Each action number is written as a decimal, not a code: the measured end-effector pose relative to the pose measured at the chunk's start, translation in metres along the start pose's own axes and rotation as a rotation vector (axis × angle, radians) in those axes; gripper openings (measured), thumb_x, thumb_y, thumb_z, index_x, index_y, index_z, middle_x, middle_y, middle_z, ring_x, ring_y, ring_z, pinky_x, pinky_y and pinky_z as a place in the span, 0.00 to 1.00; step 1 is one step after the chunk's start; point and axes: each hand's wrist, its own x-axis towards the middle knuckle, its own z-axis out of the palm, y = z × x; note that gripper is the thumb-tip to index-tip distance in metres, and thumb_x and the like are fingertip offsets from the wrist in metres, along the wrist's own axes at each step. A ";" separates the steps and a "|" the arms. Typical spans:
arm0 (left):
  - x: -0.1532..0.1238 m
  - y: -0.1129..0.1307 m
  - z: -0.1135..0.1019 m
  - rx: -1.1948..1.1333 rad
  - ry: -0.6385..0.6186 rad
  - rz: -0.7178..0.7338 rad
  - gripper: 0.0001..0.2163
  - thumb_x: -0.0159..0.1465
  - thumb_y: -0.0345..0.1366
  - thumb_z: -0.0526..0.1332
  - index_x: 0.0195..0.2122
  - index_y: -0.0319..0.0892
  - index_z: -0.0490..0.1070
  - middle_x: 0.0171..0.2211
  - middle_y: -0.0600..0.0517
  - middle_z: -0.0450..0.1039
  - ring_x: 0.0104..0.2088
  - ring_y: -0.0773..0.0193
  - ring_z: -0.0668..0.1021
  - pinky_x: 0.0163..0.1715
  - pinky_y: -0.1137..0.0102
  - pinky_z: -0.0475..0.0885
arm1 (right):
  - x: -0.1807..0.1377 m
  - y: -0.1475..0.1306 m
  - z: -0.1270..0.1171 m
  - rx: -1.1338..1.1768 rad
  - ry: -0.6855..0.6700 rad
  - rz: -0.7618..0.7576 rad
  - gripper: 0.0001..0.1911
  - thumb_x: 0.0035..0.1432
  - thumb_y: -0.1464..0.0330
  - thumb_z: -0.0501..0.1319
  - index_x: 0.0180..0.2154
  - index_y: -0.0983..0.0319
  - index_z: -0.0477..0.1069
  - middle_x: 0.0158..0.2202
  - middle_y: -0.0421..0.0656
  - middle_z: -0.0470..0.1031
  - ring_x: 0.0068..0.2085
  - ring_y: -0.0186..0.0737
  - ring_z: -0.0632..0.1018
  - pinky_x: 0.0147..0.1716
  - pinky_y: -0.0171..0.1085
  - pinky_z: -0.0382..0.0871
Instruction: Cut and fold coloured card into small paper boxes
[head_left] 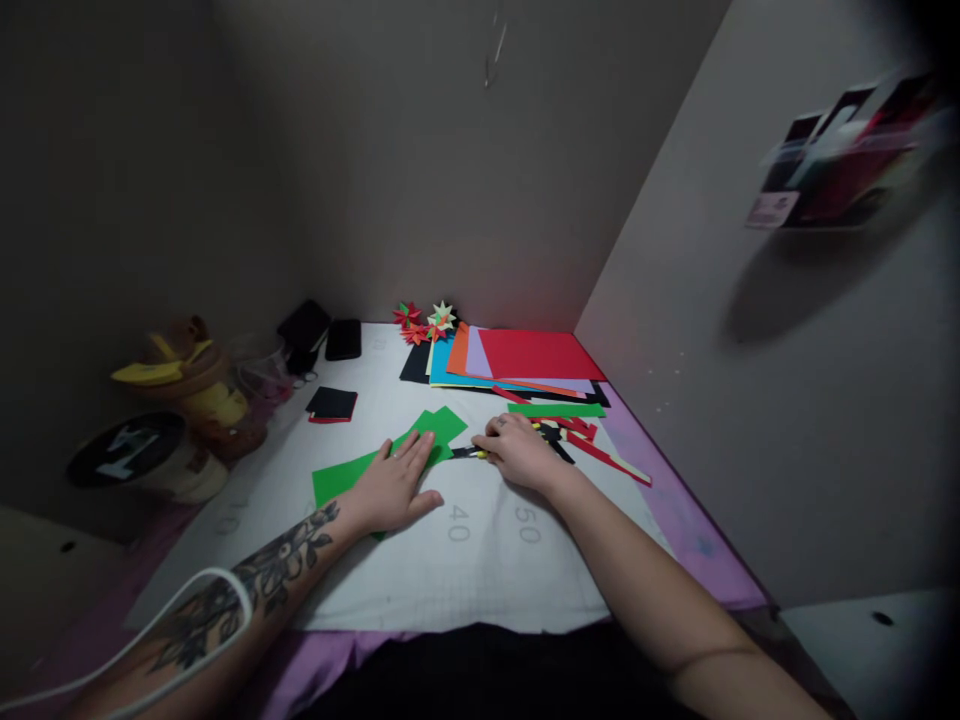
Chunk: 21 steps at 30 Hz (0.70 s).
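Green paper sheets lie overlapping on the white table cover. My left hand rests flat on them with its fingers stretched out. To the right, my right hand is curled low over a pair of scissors with black and yellow parts. Their tip points left and reaches the edge of the green paper; my palm hides the middle of the tool. Just beyond that hand lies a long green strip, beside red strips and black scraps.
Coloured sheets are stacked at the back, with folded paper stars to their left. Small black squares lie at left. Farther left are a dark phone-like object, a yellow-brown container and a round dark-lidded container.
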 end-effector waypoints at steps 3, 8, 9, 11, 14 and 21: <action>0.000 0.001 0.000 -0.015 -0.006 -0.005 0.39 0.63 0.56 0.47 0.68 0.37 0.37 0.68 0.39 0.39 0.67 0.45 0.46 0.61 0.48 0.45 | -0.003 -0.001 -0.001 -0.012 0.009 0.001 0.13 0.58 0.72 0.59 0.44 0.56 0.75 0.39 0.47 0.72 0.43 0.46 0.68 0.46 0.44 0.55; -0.005 -0.006 -0.009 -0.089 0.052 -0.044 0.33 0.64 0.49 0.50 0.66 0.36 0.46 0.66 0.40 0.50 0.65 0.49 0.56 0.60 0.54 0.52 | -0.005 -0.001 0.001 -0.030 0.008 0.007 0.13 0.57 0.72 0.59 0.44 0.56 0.75 0.38 0.47 0.73 0.43 0.46 0.68 0.43 0.43 0.55; -0.007 -0.010 -0.013 -0.104 0.073 -0.082 0.29 0.65 0.45 0.50 0.64 0.37 0.52 0.63 0.40 0.57 0.62 0.50 0.61 0.59 0.56 0.56 | -0.005 0.000 0.001 -0.031 0.009 0.008 0.13 0.57 0.72 0.59 0.44 0.56 0.75 0.39 0.46 0.73 0.43 0.46 0.68 0.43 0.43 0.56; -0.011 -0.021 -0.022 -0.112 0.103 -0.167 0.20 0.64 0.39 0.51 0.56 0.40 0.65 0.55 0.41 0.68 0.54 0.51 0.70 0.52 0.60 0.64 | -0.005 0.002 0.003 -0.027 0.022 0.010 0.14 0.57 0.72 0.59 0.45 0.55 0.75 0.39 0.46 0.73 0.43 0.46 0.68 0.43 0.44 0.56; -0.014 -0.035 -0.032 -0.126 0.087 -0.238 0.14 0.59 0.39 0.57 0.45 0.42 0.72 0.46 0.43 0.72 0.43 0.53 0.76 0.42 0.64 0.68 | -0.002 0.006 0.007 -0.016 0.058 0.013 0.14 0.58 0.71 0.59 0.46 0.55 0.74 0.39 0.46 0.73 0.44 0.46 0.68 0.46 0.44 0.55; -0.014 -0.034 -0.033 -0.125 0.080 -0.168 0.18 0.61 0.40 0.56 0.51 0.41 0.68 0.50 0.40 0.70 0.46 0.52 0.75 0.45 0.63 0.68 | 0.008 0.018 0.014 0.039 0.083 -0.006 0.16 0.58 0.72 0.59 0.48 0.56 0.74 0.42 0.46 0.72 0.46 0.43 0.68 0.51 0.44 0.53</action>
